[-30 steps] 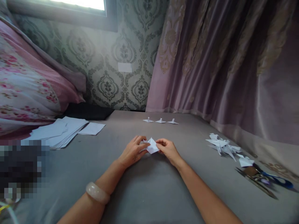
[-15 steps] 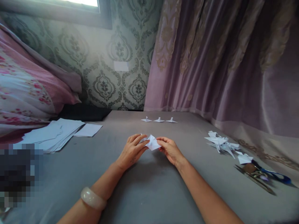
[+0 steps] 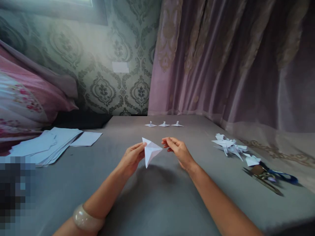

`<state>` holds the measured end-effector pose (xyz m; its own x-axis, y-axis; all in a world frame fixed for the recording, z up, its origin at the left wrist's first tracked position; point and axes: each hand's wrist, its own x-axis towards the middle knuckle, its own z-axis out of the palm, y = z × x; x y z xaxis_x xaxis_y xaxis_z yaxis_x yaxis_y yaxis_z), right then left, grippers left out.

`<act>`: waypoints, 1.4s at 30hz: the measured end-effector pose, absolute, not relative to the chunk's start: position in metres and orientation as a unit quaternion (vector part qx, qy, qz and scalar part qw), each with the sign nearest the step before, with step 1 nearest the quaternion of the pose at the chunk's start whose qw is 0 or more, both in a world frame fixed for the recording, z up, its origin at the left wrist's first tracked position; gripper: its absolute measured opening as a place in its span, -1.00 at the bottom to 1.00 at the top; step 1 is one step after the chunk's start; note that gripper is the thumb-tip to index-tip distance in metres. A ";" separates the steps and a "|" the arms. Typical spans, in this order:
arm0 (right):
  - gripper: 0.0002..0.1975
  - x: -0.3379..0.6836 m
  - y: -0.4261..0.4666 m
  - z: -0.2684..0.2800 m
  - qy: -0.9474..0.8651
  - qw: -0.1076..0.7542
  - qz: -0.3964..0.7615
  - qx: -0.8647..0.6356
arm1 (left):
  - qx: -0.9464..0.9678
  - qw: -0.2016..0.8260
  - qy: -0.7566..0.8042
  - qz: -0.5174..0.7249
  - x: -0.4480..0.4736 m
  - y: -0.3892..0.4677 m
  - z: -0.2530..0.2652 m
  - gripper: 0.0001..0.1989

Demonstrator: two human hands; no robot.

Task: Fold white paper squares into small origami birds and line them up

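Observation:
A folded white paper point(image 3: 150, 150) with pointed corners is pinched at its left side by my left hand point(image 3: 133, 156), above the grey surface. One of its points faces right, toward my right hand point(image 3: 176, 149). The right fingers are loosely bent and apart, just beside that point, with nothing visible in them. On the far part of the surface stand three small folded paper figures point(image 3: 164, 124) in a row.
Stacked white sheets point(image 3: 59, 141) and a smaller paper pile point(image 3: 86, 139) lie at left. To the right are a heap of folded paper pieces point(image 3: 228, 144), blue-handled scissors point(image 3: 283, 176) and a long thin tool point(image 3: 263, 182). A curtain point(image 3: 197, 65) hangs behind.
The folded paper has been turned, so a point now faces right and its wide side stands upright. My right hand has come off it. The view has shifted slightly.

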<state>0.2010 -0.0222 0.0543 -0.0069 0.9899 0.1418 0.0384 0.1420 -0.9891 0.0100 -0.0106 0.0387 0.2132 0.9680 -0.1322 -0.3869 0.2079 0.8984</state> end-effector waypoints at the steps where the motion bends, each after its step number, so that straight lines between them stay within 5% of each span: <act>1: -0.59 0.200 -0.023 0.055 -0.555 0.520 0.434 -0.482 | 0.366 0.676 0.382 0.512 0.010 -0.010 0.040 -0.66; 5: -0.62 0.196 -0.028 0.059 -0.560 0.507 0.425 -0.498 | 0.395 0.632 0.375 0.550 0.009 -0.009 0.049 -0.67; 12: -0.60 0.189 -0.039 0.064 -0.484 0.417 0.571 -0.516 | 0.488 0.513 0.388 0.591 0.009 -0.006 0.046 -0.70; 19: -0.66 0.177 -0.030 0.056 -0.504 0.444 0.541 -0.506 | 0.575 0.403 0.413 0.581 0.022 -0.014 0.045 -0.74; 30: -0.78 0.177 -0.023 0.040 -0.370 0.460 0.707 -0.388 | 0.639 0.329 0.380 0.582 0.031 -0.007 0.042 -0.79; 42: -0.76 0.187 -0.027 0.037 -0.529 0.584 0.380 -0.484 | 0.599 0.358 0.453 0.555 0.027 -0.010 0.038 -0.77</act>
